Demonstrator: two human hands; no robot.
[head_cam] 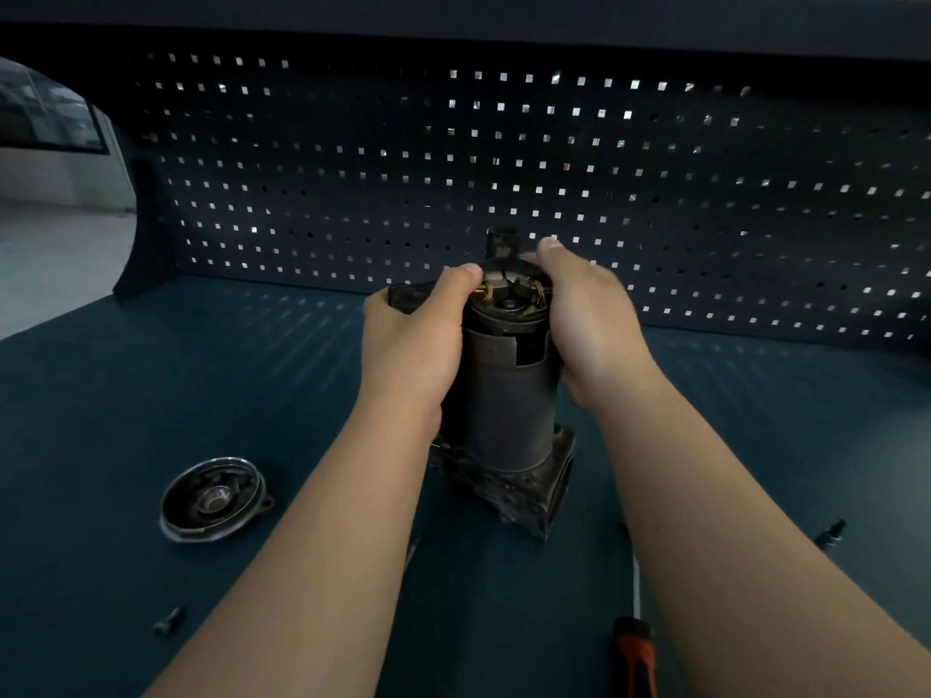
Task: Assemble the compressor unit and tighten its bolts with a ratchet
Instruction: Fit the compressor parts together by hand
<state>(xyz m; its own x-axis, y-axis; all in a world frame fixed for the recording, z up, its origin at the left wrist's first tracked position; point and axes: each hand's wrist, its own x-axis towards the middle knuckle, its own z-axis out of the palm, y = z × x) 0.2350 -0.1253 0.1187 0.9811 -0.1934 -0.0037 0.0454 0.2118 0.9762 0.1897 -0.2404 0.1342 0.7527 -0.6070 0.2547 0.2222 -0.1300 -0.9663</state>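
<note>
The compressor unit [506, 410], a dark upright cylinder on a blocky base, stands in the middle of the bench. Its open top shows copper brush parts [509, 292]. My left hand [413, 345] grips the cylinder's upper left side, thumb at the rim. My right hand [589, 324] holds the upper right side, thumb over the top edge. A round metal end cap [214, 498] lies on the bench to the left. One bolt [169, 622] lies near the front left, another bolt [831, 532] at the right.
A tool with an orange-and-black handle [636, 657] and thin shaft lies at the front, between my forearms. A dark pegboard [655, 193] closes the back of the blue-green bench [151, 385]. The bench's left edge drops to the floor.
</note>
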